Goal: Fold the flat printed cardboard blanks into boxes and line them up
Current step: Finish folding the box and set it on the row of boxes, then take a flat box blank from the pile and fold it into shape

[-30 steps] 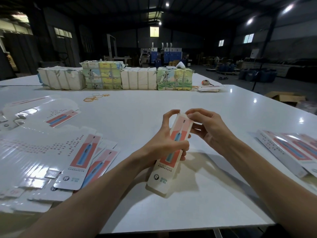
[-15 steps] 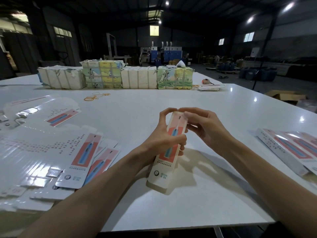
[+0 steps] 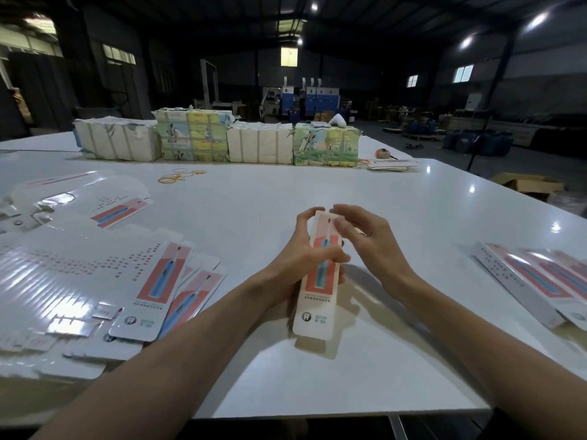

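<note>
The left hand [image 3: 301, 258] gripped a long thin toothbrush box [image 3: 319, 281] round its middle, with the thumb across the printed front. The right hand [image 3: 365, 242] had its fingers curled and pinched the top end of the box. The box was held up off the white counter [image 3: 254, 204]. It leaned with its top away from the person, and its bottom end cast a shadow on the counter below.

To the left of the hands lay a spread pile of flat blanks [image 3: 104, 281], which reached close to the near edge of the counter. To the right of the hands, well apart from them, finished boxes [image 3: 524, 281] lay side by side near the right edge.

Past the hands, the counter top showed white as far as some rubber bands [image 3: 178, 177]. Behind those stood a row of wrapped bundles [image 3: 216, 141] near the far edge. The near edge ran just under both forearms.
</note>
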### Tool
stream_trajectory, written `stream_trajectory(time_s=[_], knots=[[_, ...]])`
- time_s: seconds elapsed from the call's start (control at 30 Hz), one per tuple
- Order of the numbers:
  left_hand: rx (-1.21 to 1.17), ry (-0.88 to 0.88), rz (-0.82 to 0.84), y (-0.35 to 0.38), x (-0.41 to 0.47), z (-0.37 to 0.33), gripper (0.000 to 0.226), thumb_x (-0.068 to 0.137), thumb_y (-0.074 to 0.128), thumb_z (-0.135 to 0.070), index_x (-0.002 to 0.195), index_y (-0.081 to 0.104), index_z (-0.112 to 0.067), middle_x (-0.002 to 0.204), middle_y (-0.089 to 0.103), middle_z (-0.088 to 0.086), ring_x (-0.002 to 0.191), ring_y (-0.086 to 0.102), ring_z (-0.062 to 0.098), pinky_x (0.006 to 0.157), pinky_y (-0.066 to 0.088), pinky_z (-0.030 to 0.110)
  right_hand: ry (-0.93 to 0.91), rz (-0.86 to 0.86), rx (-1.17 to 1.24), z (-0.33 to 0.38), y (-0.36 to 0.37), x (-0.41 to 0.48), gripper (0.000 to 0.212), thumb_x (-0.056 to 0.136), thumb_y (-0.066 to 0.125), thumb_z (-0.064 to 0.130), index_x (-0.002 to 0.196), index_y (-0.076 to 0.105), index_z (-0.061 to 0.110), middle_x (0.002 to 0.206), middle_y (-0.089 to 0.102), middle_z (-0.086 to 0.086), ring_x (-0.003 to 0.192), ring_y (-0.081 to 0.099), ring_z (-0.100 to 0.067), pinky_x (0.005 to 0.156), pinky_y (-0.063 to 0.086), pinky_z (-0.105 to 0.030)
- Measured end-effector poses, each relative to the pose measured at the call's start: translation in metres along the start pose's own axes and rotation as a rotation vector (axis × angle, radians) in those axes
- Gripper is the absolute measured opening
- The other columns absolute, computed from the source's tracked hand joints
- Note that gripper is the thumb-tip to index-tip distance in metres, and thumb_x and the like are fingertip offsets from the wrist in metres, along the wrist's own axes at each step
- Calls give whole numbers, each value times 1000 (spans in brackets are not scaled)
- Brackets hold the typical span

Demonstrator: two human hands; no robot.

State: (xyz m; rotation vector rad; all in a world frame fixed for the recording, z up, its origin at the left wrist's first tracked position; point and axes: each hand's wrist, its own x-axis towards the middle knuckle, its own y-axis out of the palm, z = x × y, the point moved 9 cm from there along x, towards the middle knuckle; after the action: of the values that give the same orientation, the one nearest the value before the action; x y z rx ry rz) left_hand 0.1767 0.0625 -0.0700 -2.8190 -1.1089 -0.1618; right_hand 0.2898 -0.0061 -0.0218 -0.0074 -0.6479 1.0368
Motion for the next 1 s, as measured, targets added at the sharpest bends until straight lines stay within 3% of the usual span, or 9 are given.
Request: stream_trajectory(time_s=[0.1, 0.27, 0.37, 0.47, 0.53, 0.63, 0.73, 0.87, 1.0], knots=[[-171, -31, -66, -7, 0, 0, 82, 80, 77, -34, 146, 29, -44, 121, 66, 17, 82, 77, 30, 73, 63, 38, -91, -4, -198, 12, 7, -3, 36, 107, 59, 27, 142, 57, 23, 135, 54, -1, 122, 59, -13, 100, 57, -30], [-580, 32, -73, -9, -5, -10, 52, 107, 52, -27, 156, 33, -24, 120, 61, 19, 92, 72, 31, 72, 61, 49, -177, 153, -635, 30, 26, -12, 41, 104, 51, 55, 127, 67, 23, 122, 56, 2, 112, 55, -13, 94, 54, -37], [-602, -65, -22, -3, -4, -3, 80, 99, 61, -51, 164, 24, -23, 152, 50, 23, 123, 65, 41, 84, 62, 53, -142, 282, -767, 26, 38, -18, 52, 97, 58, 64, 125, 60, 20, 120, 49, 0, 105, 51, -16, 88, 55, -38], [-545, -116, -25, 0, -3, 4, 100, 82, 65, -64, 166, 23, -27, 157, 49, 15, 130, 62, 39, 100, 58, 53, -119, 251, -760, 25, 27, -22, 41, 97, 67, 47, 121, 59, 15, 120, 48, -4, 108, 47, -19, 89, 54, -37], [-422, -141, -22, 3, -3, 8, 87, 84, 63, -66, 159, 34, -33, 148, 59, 9, 121, 69, 36, 98, 60, 52, -97, 190, -810, 23, 6, -22, 38, 97, 68, 39, 122, 60, 11, 122, 51, -7, 112, 47, -23, 90, 52, -37], [-232, -132, 21, 6, -2, 12, 49, 96, 64, -60, 131, 67, -26, 107, 77, 5, 92, 78, 23, 72, 62, 30, 20, 79, -899, 10, -47, -26, 50, 95, 72, 38, 135, 59, 12, 131, 53, -7, 114, 47, -19, 93, 54, -34], [-109, -91, 94, 10, -1, 13, 39, 100, 63, -52, 93, 81, -18, 76, 58, 2, 66, 59, 17, 58, 46, 20, 178, 23, -1035, -14, -105, -46, 50, 98, 67, 38, 141, 54, 15, 135, 55, -4, 116, 49, -19, 97, 51, -34], [3, -9, 162, 15, -3, 10, 39, 97, 65, -53, 87, 75, -17, 77, 45, 3, 68, 49, 17, 59, 40, 20, 319, -29, -1351, -36, -163, -80, 40, 108, 46, 31, 145, 47, 14, 145, 54, -6, 132, 51, -24, 114, 43, -41], [50, 19, 171, 14, 0, 12, 50, 90, 68, -62, 93, 74, -12, 78, 50, 2, 71, 50, 19, 61, 43, 21, 341, -50, -1388, -29, -195, -96, 42, 110, 45, 36, 149, 46, 20, 147, 53, -2, 129, 55, -20, 108, 49, -38]])
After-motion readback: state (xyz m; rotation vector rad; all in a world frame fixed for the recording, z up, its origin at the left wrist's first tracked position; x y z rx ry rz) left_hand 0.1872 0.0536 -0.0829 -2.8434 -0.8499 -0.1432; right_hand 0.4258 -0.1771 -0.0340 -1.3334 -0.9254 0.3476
